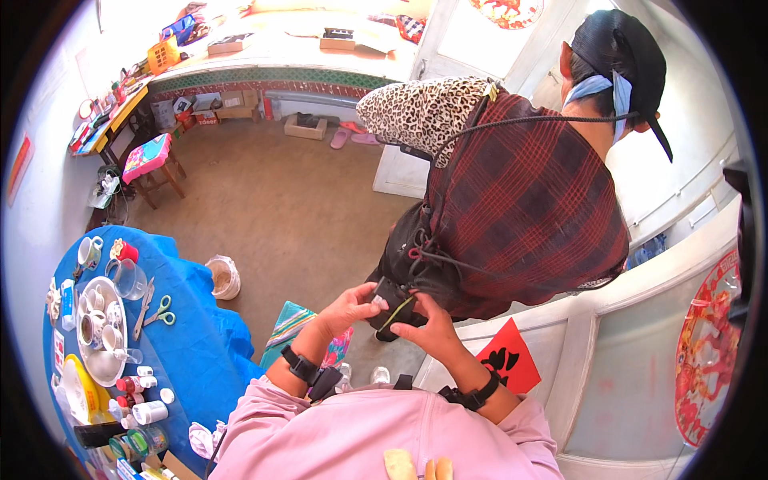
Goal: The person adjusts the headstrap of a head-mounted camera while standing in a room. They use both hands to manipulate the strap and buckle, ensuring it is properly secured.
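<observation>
In front of me, a person in a dark plaid garment [528,198] is bent forward with their back to me. My left hand [351,309] has thumb and fingers on a small black object [393,293] at the person's waist. A pale pinkish bit [379,302] shows by the thumb tip. My right hand [432,321] is on the other side, thumb and fingers spread around a thin yellow-green strip [397,311]. Whether it pinches the strip is unclear. Black cords [429,252] lie tangled on dark cloth just above both hands.
To the left stands a blue-covered table [198,372] bearing a tray [114,375] of cups, scissors [161,312] and bottles. Beside it are a waste bin [223,277] and a stool [153,165]. A white door [594,360] closes off the right.
</observation>
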### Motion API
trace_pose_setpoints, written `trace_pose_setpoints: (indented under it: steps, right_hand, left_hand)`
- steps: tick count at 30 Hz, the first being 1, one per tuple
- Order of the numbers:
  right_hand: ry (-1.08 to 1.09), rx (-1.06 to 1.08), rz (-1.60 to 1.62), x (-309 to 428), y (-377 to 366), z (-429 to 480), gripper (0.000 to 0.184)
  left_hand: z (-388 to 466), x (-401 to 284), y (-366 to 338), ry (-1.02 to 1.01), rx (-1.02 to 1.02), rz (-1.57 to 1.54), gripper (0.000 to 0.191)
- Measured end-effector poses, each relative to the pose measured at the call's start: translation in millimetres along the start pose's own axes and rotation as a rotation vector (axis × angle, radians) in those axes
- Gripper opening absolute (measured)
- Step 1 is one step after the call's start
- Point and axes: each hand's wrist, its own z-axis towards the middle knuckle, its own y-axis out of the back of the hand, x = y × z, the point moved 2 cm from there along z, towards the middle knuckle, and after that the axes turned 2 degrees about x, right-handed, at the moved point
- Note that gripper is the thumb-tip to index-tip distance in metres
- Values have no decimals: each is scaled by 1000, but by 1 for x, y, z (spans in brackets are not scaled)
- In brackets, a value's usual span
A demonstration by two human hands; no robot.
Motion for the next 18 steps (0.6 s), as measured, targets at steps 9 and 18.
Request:
trace_pose_setpoints:
  steps: [9,18]
  right_hand:
    - [-239,96,330,-10,13,-22,67]
    - [-96,3,81,-7,9,-30,80]
  left_hand:
    - [11,3,-27,17,171,111,54]
    - [18,7,-31,52,194,34,58]
